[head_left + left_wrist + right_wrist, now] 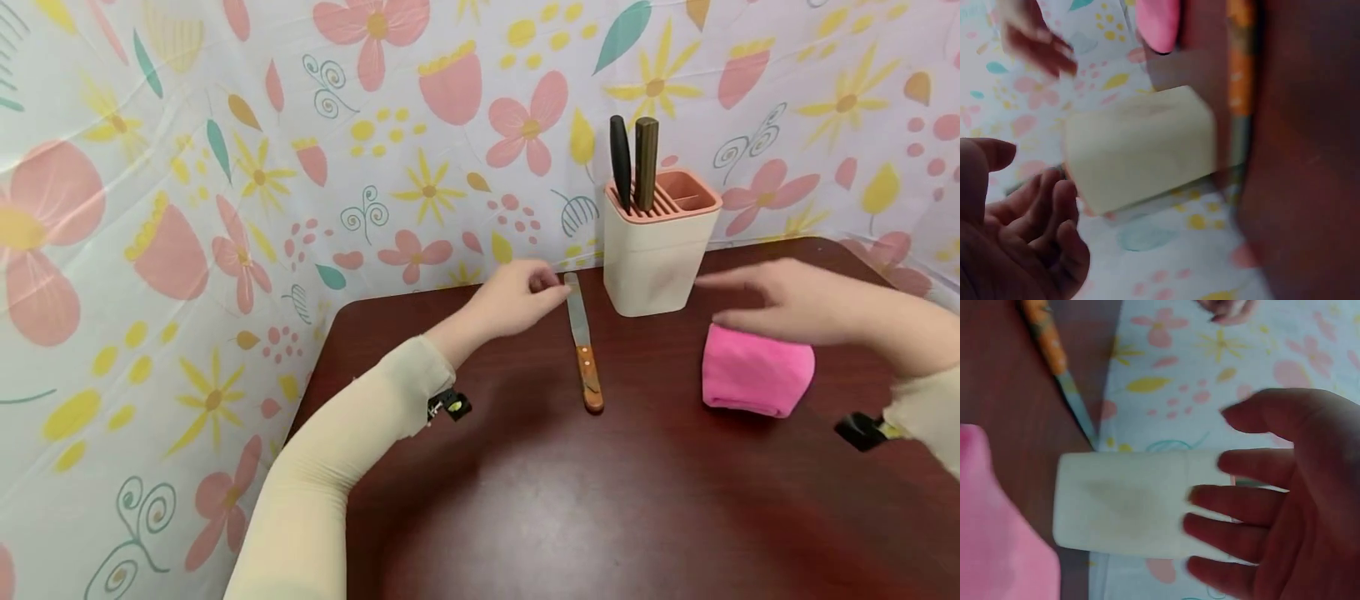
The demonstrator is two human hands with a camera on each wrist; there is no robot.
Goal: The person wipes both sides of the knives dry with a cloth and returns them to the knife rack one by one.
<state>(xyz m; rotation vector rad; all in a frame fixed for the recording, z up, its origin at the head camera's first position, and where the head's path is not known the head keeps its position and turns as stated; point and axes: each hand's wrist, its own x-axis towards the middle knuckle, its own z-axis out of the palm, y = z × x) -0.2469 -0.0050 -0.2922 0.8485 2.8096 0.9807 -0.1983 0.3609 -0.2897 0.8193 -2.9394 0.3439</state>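
Note:
My left hand [517,296] hovers beside the blade of a long, flat knife [588,375], its fingers loosely curled and holding nothing. The knife has a riveted wooden handle and lies on the table with its handle towards me. A cream knife block [656,262] with a slotted pink top stands upright at the back. In it are a black-handled knife [620,162] and a brown-handled knife [646,162]. My right hand [795,300], blurred, reaches to the block's right side with spread fingers; in the right wrist view its fingers [1229,540] overlap the block.
A folded pink cloth [757,371] lies on the dark red-brown table [570,517], in front of the right hand. Behind the table and along its left side hangs a flower-printed sheet [420,192]. The block stands close to the sheet.

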